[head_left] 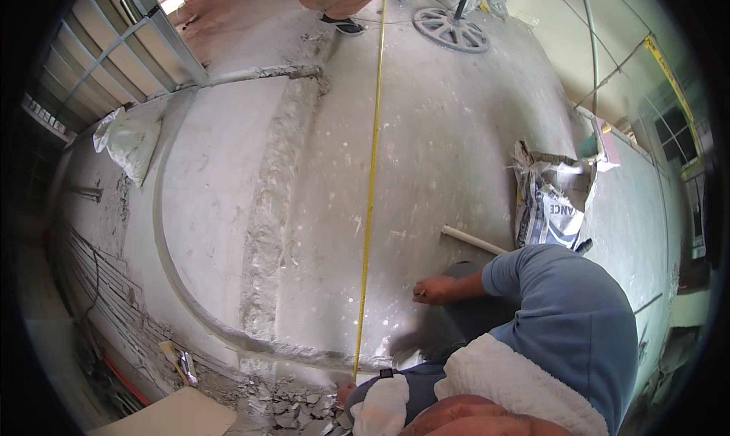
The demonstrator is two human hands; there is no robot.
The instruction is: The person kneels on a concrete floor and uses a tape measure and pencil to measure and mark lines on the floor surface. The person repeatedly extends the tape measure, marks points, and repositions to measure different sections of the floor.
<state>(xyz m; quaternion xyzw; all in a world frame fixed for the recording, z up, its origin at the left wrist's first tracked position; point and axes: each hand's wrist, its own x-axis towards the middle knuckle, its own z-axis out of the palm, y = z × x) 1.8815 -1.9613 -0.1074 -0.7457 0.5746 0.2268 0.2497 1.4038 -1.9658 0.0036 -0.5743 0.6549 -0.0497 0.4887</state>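
Observation:
A yellow measuring tape point(372, 177) runs straight along the concrete floor from a person at the far end to my left hand point(347, 393) at the lower edge. My left fingers are partly hidden by my clothing but appear closed at the near end of the tape, beside the broken floor edge. To the right of the tape, above my dark trouser leg, my right hand point(435, 290) is closed with the fingers curled. Whatever it may hold is too small to make out.
A person's foot in a sandal point(344, 25) is at the far end. Nearby stands a spoked round base point(451, 31) with a pole. A torn sack point(551, 208) and a pale pipe point(473, 240) lie right, a white bag point(129, 143) left. Rubble point(293, 409) fills the near trench.

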